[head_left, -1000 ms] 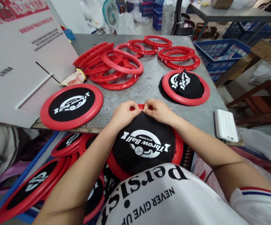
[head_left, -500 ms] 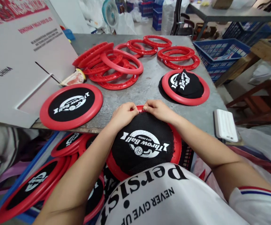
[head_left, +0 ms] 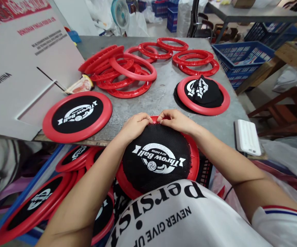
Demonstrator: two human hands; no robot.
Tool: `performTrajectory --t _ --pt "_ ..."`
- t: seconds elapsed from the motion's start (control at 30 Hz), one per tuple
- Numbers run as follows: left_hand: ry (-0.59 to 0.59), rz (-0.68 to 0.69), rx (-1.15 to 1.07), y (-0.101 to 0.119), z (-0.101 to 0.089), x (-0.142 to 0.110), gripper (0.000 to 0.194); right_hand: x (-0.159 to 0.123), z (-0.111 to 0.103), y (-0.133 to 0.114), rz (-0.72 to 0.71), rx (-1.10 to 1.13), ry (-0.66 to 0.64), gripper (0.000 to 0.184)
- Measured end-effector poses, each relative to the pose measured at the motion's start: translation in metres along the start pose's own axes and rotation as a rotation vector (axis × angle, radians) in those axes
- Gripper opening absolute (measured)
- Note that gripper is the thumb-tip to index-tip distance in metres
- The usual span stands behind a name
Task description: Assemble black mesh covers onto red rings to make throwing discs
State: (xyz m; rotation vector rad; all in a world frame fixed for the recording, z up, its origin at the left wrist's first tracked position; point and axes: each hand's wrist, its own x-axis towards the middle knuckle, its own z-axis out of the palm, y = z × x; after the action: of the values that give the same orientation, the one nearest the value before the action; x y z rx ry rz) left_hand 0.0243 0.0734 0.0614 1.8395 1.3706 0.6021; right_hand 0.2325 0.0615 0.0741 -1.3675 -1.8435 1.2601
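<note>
A red plastic ring (head_left: 195,161) leans against my shirt at the table's front edge, with a round black mesh cloth (head_left: 130,168) printed "Throw Ball" laid over it. At the ring's far side, my left hand (head_left: 137,126) pinches the cloth's edge against the rim. Just to its right, my right hand (head_left: 175,120) has its fingers curled on the same edge, thumb and fingertips close together. A short stretch of red rim shows between the hands. On the table, a ring with black cloth fitted (head_left: 78,116) lies to the left.
Several bare red rings (head_left: 133,73) lie piled at the back. Loose black cloths (head_left: 207,91) rest on a ring at right. A white power bank (head_left: 247,137) sits on the right edge. A large white carton (head_left: 22,79) stands left; finished discs (head_left: 43,199) fill a crate below.
My fingers have shifted slightly along the cloth's edge at the far rim. The ring stays against my shirt, and the things on the table look the same.
</note>
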Motion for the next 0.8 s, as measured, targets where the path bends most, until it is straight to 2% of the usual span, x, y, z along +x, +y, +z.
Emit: performTrajectory --t 0.2,0.33,0.47,0.57,0.67,0.8 --pt "0.002 -0.017 -0.097 0.002 -0.001 -0.001 0.023 -0.001 0.000 0.002 -0.014 -0.015 0.012 0.014" --pt "0.042 -0.049 -0.259 0.006 -0.004 -0.001 0.018 -0.001 0.000 -0.001 -0.044 -0.086 0.026 0.012" --pt "0.070 -0.036 -0.459 0.014 -0.006 0.000 0.012 0.004 0.000 -0.012 -0.170 -0.316 0.066 0.011" --pt "0.056 0.023 -0.534 0.018 -0.007 0.001 0.014 0.010 0.002 -0.020 -0.277 -0.396 0.029 0.008" --pt "0.060 0.050 -0.442 0.020 -0.012 0.002 0.014 0.012 0.003 -0.020 -0.317 -0.422 -0.025 0.004" --pt "0.005 0.095 -0.068 0.025 -0.024 -0.001 0.017 0.010 0.002 -0.018 -0.306 -0.438 -0.009 0.007"
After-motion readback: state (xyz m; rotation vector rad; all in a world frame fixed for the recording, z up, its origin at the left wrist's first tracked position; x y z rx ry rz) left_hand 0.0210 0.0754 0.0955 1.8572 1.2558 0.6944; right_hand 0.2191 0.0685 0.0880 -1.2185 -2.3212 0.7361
